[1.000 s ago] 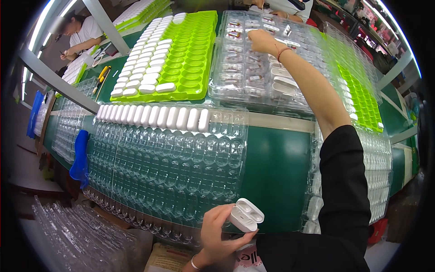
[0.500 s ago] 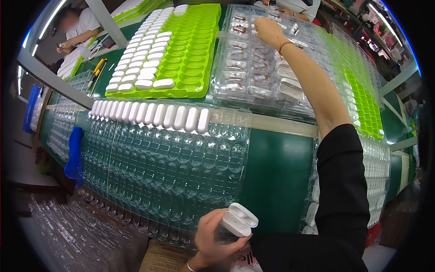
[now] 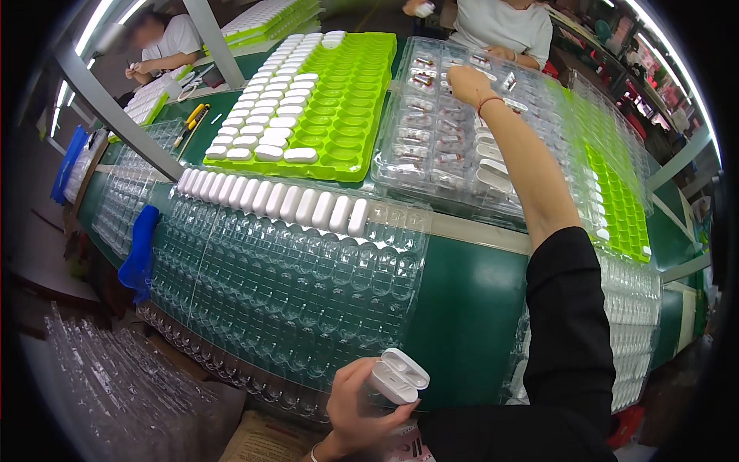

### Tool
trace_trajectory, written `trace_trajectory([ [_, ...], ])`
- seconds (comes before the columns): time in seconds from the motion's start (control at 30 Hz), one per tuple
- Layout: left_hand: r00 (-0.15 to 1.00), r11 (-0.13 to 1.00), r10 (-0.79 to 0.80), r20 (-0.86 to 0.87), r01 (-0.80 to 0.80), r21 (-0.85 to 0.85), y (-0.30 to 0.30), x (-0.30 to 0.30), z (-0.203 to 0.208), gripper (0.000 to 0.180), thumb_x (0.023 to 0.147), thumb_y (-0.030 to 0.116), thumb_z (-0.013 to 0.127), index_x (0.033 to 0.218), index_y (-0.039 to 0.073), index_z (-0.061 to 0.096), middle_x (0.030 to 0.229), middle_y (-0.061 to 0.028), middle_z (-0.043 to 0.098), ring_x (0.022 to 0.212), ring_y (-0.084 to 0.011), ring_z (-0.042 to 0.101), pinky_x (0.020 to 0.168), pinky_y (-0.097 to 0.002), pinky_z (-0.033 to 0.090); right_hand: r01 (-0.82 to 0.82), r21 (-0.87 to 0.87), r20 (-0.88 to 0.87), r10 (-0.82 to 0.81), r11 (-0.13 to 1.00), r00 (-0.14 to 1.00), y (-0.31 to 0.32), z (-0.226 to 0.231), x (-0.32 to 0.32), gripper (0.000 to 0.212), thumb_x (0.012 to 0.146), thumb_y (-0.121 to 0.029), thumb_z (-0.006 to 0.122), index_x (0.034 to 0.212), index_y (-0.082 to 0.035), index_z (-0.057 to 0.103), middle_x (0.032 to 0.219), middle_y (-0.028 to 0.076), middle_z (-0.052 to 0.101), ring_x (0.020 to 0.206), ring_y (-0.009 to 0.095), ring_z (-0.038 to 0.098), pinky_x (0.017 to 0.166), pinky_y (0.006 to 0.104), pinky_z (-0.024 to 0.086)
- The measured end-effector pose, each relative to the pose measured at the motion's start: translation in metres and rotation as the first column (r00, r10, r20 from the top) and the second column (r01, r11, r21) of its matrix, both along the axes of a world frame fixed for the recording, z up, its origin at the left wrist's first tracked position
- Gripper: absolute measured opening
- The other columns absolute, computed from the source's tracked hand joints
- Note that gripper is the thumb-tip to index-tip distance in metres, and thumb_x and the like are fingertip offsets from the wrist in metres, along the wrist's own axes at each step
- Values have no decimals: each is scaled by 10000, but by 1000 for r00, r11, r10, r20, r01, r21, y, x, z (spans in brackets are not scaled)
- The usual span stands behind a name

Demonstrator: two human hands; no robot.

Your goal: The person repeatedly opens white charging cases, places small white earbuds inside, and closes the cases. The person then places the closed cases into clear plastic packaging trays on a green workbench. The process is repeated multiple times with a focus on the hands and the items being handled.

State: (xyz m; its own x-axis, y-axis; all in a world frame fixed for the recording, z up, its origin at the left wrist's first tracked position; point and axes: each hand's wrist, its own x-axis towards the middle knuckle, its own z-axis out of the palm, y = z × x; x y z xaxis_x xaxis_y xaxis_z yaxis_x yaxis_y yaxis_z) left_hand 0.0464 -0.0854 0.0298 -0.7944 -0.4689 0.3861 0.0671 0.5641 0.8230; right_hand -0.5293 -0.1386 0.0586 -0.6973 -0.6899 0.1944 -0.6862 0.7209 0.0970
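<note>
Green bench [image 3: 469, 308] spans the frame, its bare strip running from centre to lower middle. Clear blister tray [image 3: 300, 308] fills left of centre, a row of closed white cases [image 3: 289, 202] along its far side, pockets below unfilled. Clear parts tray [image 3: 431, 194], apparently stacked, upper centre right; lime-green tray [image 3: 362, 127] beside it, upper centre, part filled with white cases. Hands well apart. Right hand [image 3: 468, 85], upper centre, down at the parts tray, fingers bunched; cannot tell whether anything is pinched. Left hand [image 3: 356, 412], lower centre, clamped on a white earbud charging case [image 3: 394, 385], fingers on one side, thumb on the other; lid swung open, both earbud wells showing, body tilted. Step in hand, by my reading: picking at small parts while the case is held ready. Next move would call for a light fingertip grip, a lift straight up past the pocket walls, and a steady case. Room: bare strip between hands gives an open lane; right forearm crosses the parts tray, so keep it high. Tight spots: co-worker [image 3: 504, 31] at the far edge, metal post [image 3: 115, 115] upper left. Smallest: yellow-black cutter [image 3: 194, 119], upper left, clear of both hands.
</note>
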Motion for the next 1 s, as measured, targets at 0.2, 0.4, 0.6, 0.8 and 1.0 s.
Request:
trace_trajectory([
  [0.2, 999, 999, 36, -8, -36, 2, -4, 4, 0, 841, 571, 101, 921, 1278, -48, 491, 1204, -184, 564, 1073, -273, 585, 920, -368, 492, -52, -49, -187, 42, 997, 981, 2, 7, 13, 202, 825, -92, 589, 977, -62, 721, 1002, 154, 728, 955, 350, 693, 758, 472, 541],
  [0.4, 998, 1000, 16, -54, -14, 27, -1, 9, -3, 856, 552, 82, 911, 1284, -48, 486, 1214, -180, 545, 1071, -268, 581, 924, -374, 495, -330, -575, 79, 453, 749, 888, 48, 45, 90, 131, 841, -92, 633, 951, -65, 699, 857, 78, 703, 756, 233, 648, 657, 353, 497],
  [0.6, 994, 999, -40, -98, 41, 7, 19, 18, -1, 858, 529, 60, 896, 1281, -19, 489, 1189, -175, 555, 1055, -275, 595, 908, -386, 520, -617, -559, 142, 798, 553, 586, 176, 32, 267, 183, 785, 14, 666, 933, -90, 689, 982, 53, 671, 791, 232, 651, 675, 332, 528],
  [0.8, 984, 990, -142, -111, 144, 7, 43, 21, -6, 839, 541, 70, 900, 1272, -18, 499, 1179, -177, 573, 1055, -290, 601, 896, -392, 528, -785, -292, 247, 836, 546, 490, 249, -29, 311, 311, 669, 49, 619, 955, -72, 643, 1090, 75, 646, 892, 278, 641, 775, 369, 538],
  [1.0, 979, 990, -140, -145, 135, -43, 58, 32, -8, 776, 590, 121, 926, 1241, -30, 531, 1161, -200, 603, 1009, -301, 653, 824, -362, 576, -617, -357, 381, 712, 702, 590, 255, -25, 330, 72, 815, -84, 684, 860, -45, 643, 948, 88, 673, 935, 284, 611, 841, 384, 485],
])
